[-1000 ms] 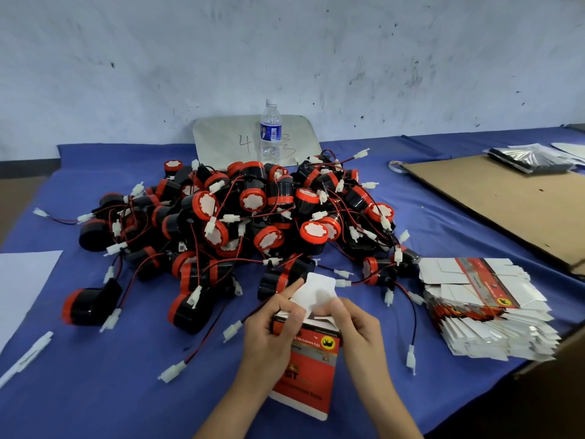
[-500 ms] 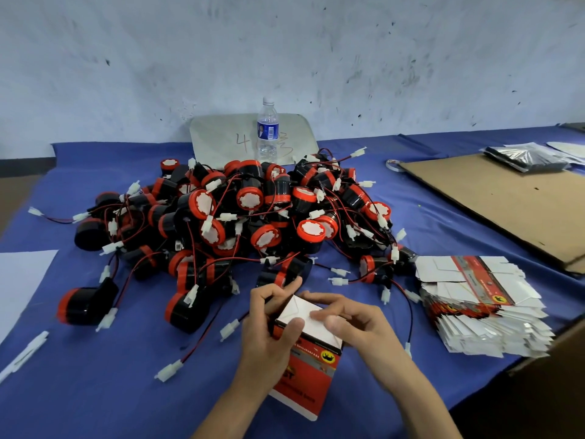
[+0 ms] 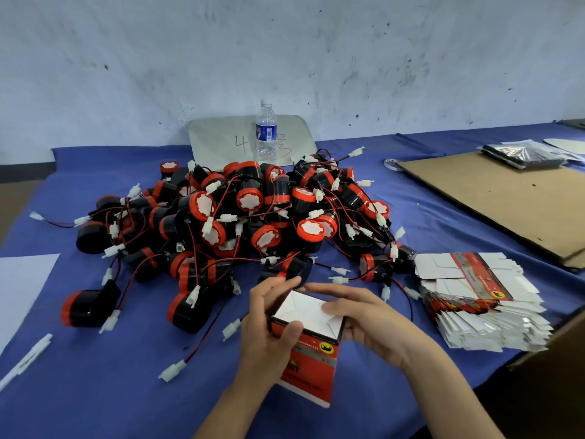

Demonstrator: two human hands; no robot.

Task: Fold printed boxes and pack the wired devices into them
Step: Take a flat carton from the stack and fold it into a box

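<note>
Rectangular red-printed cardboard box (image 3: 311, 365) was held near the blue tabletop's (image 3: 95, 391) front edge, before tangled wired devices (image 3: 247, 217). Left hand's (image 3: 269, 315) grip clasped its side; right hand's (image 3: 370, 318) grip, released, pressed white flaps (image 3: 304, 307) flat.

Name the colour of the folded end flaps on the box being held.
White flaps, on a red printed box; seen best in the head view.
</note>
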